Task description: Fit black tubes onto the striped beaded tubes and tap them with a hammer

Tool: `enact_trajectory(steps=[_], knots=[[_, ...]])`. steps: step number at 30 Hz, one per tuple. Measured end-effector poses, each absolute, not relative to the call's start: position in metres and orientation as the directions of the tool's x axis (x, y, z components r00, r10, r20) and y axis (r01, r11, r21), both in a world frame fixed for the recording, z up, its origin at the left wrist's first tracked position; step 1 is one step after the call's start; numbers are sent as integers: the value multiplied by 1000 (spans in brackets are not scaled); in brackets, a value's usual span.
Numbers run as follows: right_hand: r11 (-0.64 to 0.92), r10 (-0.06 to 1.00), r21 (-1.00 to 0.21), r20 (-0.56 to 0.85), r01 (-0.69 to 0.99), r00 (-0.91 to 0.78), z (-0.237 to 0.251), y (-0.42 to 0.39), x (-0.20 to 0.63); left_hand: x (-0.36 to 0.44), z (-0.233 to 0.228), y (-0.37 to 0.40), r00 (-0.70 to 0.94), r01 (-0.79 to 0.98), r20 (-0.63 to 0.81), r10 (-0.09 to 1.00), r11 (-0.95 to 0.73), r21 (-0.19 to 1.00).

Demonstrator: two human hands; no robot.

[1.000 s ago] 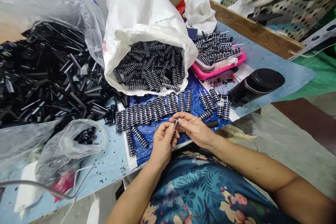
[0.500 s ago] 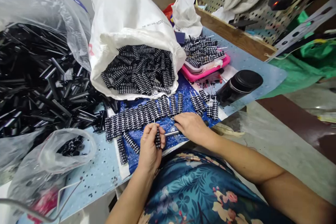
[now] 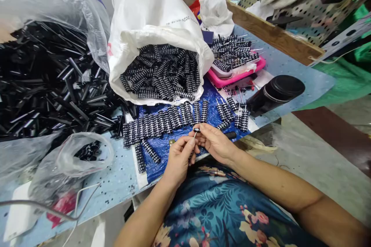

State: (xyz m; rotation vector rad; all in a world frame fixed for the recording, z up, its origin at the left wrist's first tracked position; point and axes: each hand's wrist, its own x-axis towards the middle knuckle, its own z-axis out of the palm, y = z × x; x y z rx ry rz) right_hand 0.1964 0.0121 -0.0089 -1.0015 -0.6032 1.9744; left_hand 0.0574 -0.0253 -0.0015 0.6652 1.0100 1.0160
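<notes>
Black cylindrical capacitor [image 3: 196, 129] with its thin wire lead now sits pinched between the left hand [image 3: 180, 158] and right hand [image 3: 216, 142]. Half a second ago the right hand was down on the blue mat [image 3: 165, 146] just beyond them.

A small black cylindrical part with white print [image 3: 196, 129] sits end-on atop a thin metal pin [image 3: 194, 136], raised just above the blue sheet [image 3: 162, 148] on the tabletop.

Both forearms reach forward and meet near the body's midline. The left hand [image 3: 179, 158] is raised with its fingers curled and the thumb and forefinger pinched together at the tip. The right hand [image 3: 216, 142] lies beside it, fingertips touching the left's, likewise pinched.
</notes>
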Motion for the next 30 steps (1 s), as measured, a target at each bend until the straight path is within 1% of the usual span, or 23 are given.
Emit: enact_trajectory(steps=[5, 8, 12, 18, 20, 21, 24, 26, 27, 28, 29, 30], knots=[[-554, 828, -703, -407, -446, -387, -8, 11, 195, 55, -3, -27, 137, -373, -383, 914, 406, 835], [-544, 835, -701, -397, -461, -381, -8, 10, 193, 55, -4, -27, 133, -369, -382, 915, 403, 837], [-559, 828, -679, -427, -476, -363, -10, 9, 191, 54, -3, -27, 154, -317, -362, 919, 393, 863], [-547, 837, -664, -430, -510, -338, -10, 8, 190, 51, -3, -28, 132, -258, -368, 920, 391, 884], [-521, 853, -695, -400, -496, -335, -11, 7, 188, 53, -4, -29, 133, -270, -365, 921, 388, 881], [-490, 869, -730, -363, -478, -337, -12, 6, 187, 54, -5, -29, 131, -291, -366, 921, 389, 874], [-327, 910, -876, -192, -354, -367, -15, 2, 189, 58, -4, -30, 91, -403, -391, 916, 392, 827], [-137, 934, -970, -59, -199, -353, -16, 2, 197, 58, -2, -30, 35, -479, -416, 909, 380, 791], [-2, 944, -998, 21, -70, -330, -16, 4, 204, 57, 0, -30, -2, -505, -423, 906, 364, 783], [152, 943, -983, 113, 100, -314, -15, 7, 211, 54, 2, -29, -37, -520, -426, 904, 347, 781], [301, 925, -908, 204, 291, -322, -14, 10, 218, 52, 4, -28, -67, -527, -424, 903, 330, 784], [423, 892, -775, 266, 470, -365, -13, 15, 224, 49, 5, -28, -89, -528, -422, 902, 317, 788]])
